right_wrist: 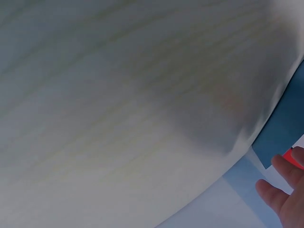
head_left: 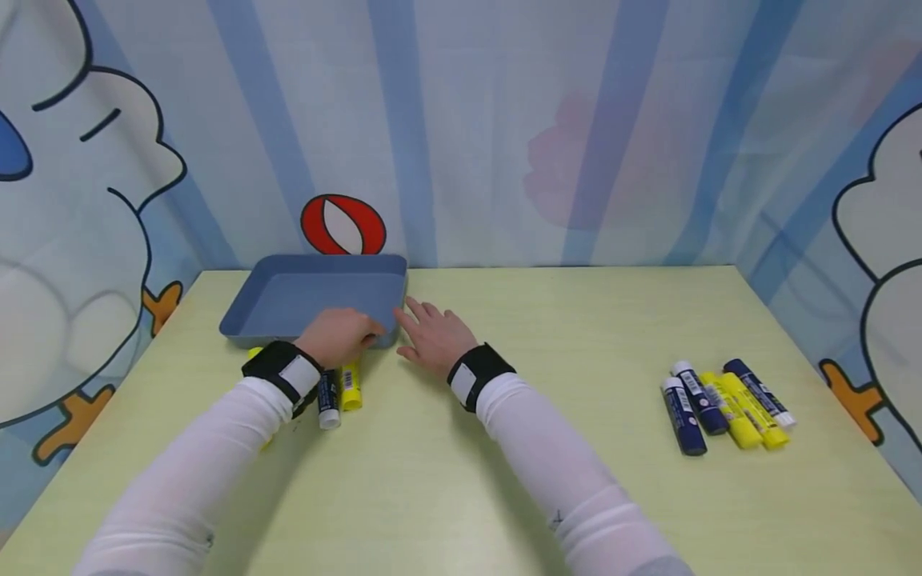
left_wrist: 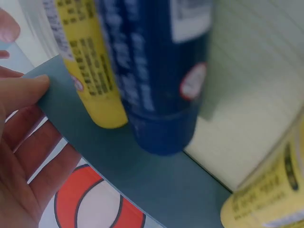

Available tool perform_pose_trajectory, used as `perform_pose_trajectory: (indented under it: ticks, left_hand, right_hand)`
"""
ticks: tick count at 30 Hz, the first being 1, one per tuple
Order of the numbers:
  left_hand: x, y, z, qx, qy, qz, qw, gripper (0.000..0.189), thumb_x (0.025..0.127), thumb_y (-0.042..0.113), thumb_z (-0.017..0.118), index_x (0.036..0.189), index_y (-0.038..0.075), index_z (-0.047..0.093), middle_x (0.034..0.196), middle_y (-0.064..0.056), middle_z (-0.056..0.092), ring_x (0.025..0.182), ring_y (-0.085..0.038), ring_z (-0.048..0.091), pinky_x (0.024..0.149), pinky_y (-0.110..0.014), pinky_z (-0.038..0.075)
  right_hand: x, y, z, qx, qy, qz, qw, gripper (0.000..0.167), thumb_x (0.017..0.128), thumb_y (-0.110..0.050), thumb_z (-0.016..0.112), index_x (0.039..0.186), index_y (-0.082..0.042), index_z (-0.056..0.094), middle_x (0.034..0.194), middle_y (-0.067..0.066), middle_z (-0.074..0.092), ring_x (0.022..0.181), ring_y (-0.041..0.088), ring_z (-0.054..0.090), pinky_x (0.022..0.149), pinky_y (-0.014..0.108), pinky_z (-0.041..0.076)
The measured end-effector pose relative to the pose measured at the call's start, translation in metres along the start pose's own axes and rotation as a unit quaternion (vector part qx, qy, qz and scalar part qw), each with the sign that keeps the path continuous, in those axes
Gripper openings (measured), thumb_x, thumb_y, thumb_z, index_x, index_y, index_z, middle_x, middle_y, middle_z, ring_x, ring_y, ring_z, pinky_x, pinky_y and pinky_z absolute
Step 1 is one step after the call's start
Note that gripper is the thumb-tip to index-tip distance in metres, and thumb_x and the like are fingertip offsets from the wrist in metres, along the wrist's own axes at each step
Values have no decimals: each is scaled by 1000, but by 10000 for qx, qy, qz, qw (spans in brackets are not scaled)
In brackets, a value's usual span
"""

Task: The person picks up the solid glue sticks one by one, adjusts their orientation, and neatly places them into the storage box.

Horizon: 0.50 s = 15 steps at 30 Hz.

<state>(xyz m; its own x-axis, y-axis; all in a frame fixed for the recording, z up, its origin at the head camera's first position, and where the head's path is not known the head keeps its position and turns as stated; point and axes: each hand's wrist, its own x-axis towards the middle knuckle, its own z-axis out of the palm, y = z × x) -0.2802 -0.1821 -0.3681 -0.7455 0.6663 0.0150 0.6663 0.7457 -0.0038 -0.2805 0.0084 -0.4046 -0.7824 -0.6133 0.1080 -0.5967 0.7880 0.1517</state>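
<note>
A blue-grey tray (head_left: 310,300) sits at the back left of the table. My left hand (head_left: 338,338) reaches over its near side; in the left wrist view, the thumb lies on one face of the tray's edge (left_wrist: 114,161) and the fingers on the other, pinching it. Just off the tray's right side, my right hand (head_left: 438,338) is spread with nothing in it. Under the left wrist lie a navy glue stick (head_left: 328,400) and a yellow glue stick (head_left: 350,388) in front of the tray. Other yellow pieces there are mostly hidden by the left wrist and sleeve.
Several navy and yellow glue sticks (head_left: 731,408) lie side by side at the table's right. A printed curtain (head_left: 490,144) stands behind the back edge, with cartoon-printed fabric at both sides.
</note>
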Motion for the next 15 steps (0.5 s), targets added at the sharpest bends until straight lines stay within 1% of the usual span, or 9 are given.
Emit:
perform_pose_trajectory:
  ticks: [1, 3, 4, 8, 9, 12, 15]
  left_hand:
    - [0, 1, 1, 18, 33, 36, 10000, 10, 88, 1, 67, 84, 10, 70, 63, 1, 49, 58, -17, 46, 57, -30, 38]
    - [1, 2, 2, 35, 117, 124, 9998, 10, 88, 2, 67, 85, 11, 71, 64, 2, 52, 58, -16, 47, 57, -30, 40]
    - [1, 3, 2, 44, 156, 155, 9997, 10, 88, 2, 67, 85, 11, 71, 64, 2, 53, 58, -16, 47, 56, -31, 40]
    - [3, 8, 4, -2, 307, 245, 9992, 11, 88, 2, 68, 88, 12, 73, 65, 1, 56, 58, -16, 50, 56, -32, 42]
    - [4, 10, 5, -13, 336, 266, 9991, 11, 88, 2, 68, 87, 12, 73, 64, 1, 55, 57, -17, 50, 55, -32, 42]
    - [8, 9, 10, -5, 413, 321, 9986, 11, 88, 3, 68, 87, 13, 73, 66, 2, 57, 58, -16, 51, 55, -32, 43]
    - [12, 7, 17, -41, 423, 281, 9987, 10, 89, 6, 68, 91, 13, 74, 70, 2, 61, 60, -15, 53, 57, -32, 46]
  right_hand:
    - [-1, 0, -1, -13, -13, -13, 10000, 62, 102, -48, 42, 152, -15, 29, 154, 10, 31, 132, 26, 42, 98, 42, 44]
    - [-2, 0, -1, -14, -38, -43, 10000, 59, 103, -45, 40, 152, -15, 30, 154, 10, 31, 133, 26, 41, 98, 43, 44]
    - [-5, -1, -7, 56, -171, -10, 9998, 56, 104, -41, 42, 151, -14, 32, 154, 10, 32, 133, 26, 41, 99, 43, 43]
    - [-7, 4, -5, 189, -219, 79, 9996, 50, 105, -39, 40, 149, -15, 36, 153, 9, 34, 134, 25, 39, 100, 46, 42]
    - [-7, 6, -4, 232, -194, 118, 9995, 48, 105, -39, 40, 147, -16, 38, 152, 9, 36, 134, 25, 40, 100, 46, 42]
    - [-7, 9, -1, 284, -41, 181, 9994, 42, 104, -40, 41, 138, -15, 45, 146, 9, 43, 132, 25, 41, 98, 47, 43]
    - [-6, 11, 3, 307, 118, 168, 9993, 38, 104, -41, 41, 128, -12, 48, 139, 10, 48, 129, 25, 43, 97, 47, 44]
